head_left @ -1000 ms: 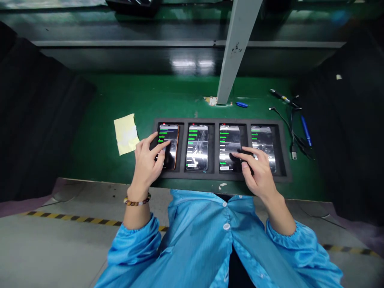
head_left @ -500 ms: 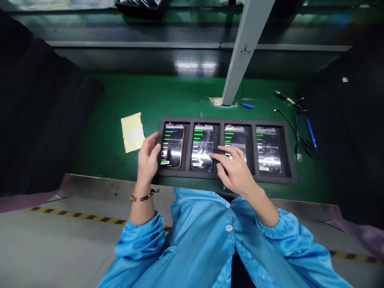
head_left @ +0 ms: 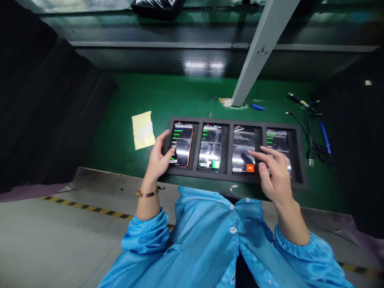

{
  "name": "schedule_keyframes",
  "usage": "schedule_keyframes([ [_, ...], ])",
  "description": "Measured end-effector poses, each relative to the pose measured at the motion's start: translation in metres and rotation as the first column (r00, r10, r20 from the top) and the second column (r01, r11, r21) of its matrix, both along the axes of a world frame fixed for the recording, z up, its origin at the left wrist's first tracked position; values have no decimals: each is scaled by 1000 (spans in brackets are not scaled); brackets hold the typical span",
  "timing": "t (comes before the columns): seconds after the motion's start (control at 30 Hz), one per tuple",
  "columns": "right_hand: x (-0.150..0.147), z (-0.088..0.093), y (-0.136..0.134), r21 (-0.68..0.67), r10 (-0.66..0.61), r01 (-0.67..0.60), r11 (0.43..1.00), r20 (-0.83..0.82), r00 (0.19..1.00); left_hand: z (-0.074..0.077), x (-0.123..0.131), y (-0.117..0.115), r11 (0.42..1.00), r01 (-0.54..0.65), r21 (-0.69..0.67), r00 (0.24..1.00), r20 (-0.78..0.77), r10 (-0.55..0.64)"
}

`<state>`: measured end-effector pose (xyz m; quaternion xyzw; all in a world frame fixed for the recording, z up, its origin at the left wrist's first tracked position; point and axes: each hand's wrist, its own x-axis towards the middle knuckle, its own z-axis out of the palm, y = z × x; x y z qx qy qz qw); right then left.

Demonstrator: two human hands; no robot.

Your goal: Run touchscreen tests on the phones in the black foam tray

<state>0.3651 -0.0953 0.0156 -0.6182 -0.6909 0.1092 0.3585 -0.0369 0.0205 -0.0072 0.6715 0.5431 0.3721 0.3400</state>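
Observation:
A dark foam tray [head_left: 227, 149] holds several smartphones in a row, one per compartment. My left hand [head_left: 157, 160] rests at the tray's left end, fingers apart, with its thumb over the lower left edge of the orange-edged phone [head_left: 183, 140]. Beside that lies the second phone [head_left: 210, 146], with green text bars and a green square on its screen. My right hand [head_left: 276, 176] has its index finger stretched over the right side of the third phone [head_left: 242, 144], which shows an orange-red button. The rightmost phone [head_left: 276, 138] is partly hidden beneath that hand.
A yellow paper [head_left: 142, 130] lies left of the tray on the green table [head_left: 186, 96]. Black cables [head_left: 310, 140], a blue pen [head_left: 326, 138] and a blue cap [head_left: 257, 107] are to the right and behind. A grey post [head_left: 258, 56] rises behind the tray.
My right hand has moved right, from the second phone to the third. A green square now shows on the second phone, and the third phone's screen has changed to an orange-red button.

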Motion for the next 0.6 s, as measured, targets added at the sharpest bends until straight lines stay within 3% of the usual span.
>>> schedule_keyframes([
  [0.13, 37, -11, -23, -26, -189, 189, 982, 8, 982, -2, 0, 2, 1000, -21, -5, 1000, -15, 21],
  [0.23, 53, -17, -33, -30, -264, 265, 964, 26, 964, -4, 0, 3, 999, -54, 4, 999, -7, 54],
  [0.6, 55, -19, -31, -47, -296, 297, 954, 25, 955, 3, 7, 3, 989, -144, -25, 989, 22, 145],
])
